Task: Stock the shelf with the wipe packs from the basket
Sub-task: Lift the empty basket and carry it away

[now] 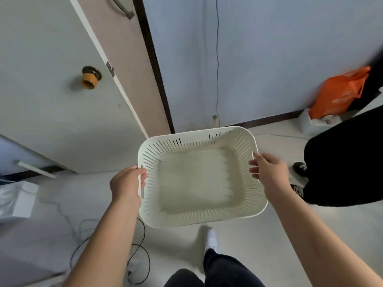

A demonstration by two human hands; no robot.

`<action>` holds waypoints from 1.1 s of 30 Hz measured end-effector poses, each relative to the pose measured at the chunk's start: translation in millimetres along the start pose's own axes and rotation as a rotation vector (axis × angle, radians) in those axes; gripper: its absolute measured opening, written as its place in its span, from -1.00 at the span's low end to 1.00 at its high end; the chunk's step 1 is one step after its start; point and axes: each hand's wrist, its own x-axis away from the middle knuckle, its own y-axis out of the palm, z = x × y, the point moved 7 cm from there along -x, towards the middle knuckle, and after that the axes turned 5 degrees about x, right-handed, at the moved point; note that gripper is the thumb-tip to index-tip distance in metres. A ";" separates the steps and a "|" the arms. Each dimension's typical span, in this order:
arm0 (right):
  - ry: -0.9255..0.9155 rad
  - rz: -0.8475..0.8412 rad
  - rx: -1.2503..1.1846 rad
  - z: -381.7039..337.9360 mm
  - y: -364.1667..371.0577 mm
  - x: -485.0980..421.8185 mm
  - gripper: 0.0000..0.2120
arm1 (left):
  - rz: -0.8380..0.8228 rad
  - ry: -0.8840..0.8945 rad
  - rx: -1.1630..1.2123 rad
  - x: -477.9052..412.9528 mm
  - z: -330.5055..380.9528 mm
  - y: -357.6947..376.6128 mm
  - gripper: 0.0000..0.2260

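Basket hangs between your hands: left hand curls over one side rim, right hand grips the opposite rim. No wipe packs inside. Likely light, stiff, slick slotted plastic; hold it by the rims.

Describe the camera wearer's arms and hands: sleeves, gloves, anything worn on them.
The left hand and right hand are ungloved. The left arm and right arm are bare to the frame's edge, with no sleeve in view. No watch, bracelet or ring shows on either wrist or the visible fingers.
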 end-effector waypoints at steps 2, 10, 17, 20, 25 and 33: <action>0.012 -0.011 0.008 -11.9 17.6 -34.5 -0.86 | 0.030 -0.033 0.020 -23.3 3.2 24.9 -0.85; 0.110 -0.015 0.030 -41.1 95.1 -157.6 -0.92 | 0.079 -0.109 -0.086 -129.5 16.7 114.0 -0.82; 0.215 -0.004 0.062 -46.1 168.0 -254.6 -0.94 | 0.101 -0.255 -0.135 -226.8 12.8 182.9 -0.84; 0.239 0.010 0.093 -43.5 194.8 -299.6 -0.91 | 0.110 -0.285 -0.123 -270.5 5.8 214.6 -0.86; 0.315 0.007 0.090 -9.3 233.5 -375.4 -0.84 | 0.113 -0.330 -0.173 -340.2 -30.9 256.4 -0.74; 0.376 -0.034 0.097 106.2 307.2 -489.7 -0.87 | 0.219 -0.378 -0.237 -455.1 -133.1 288.3 -0.77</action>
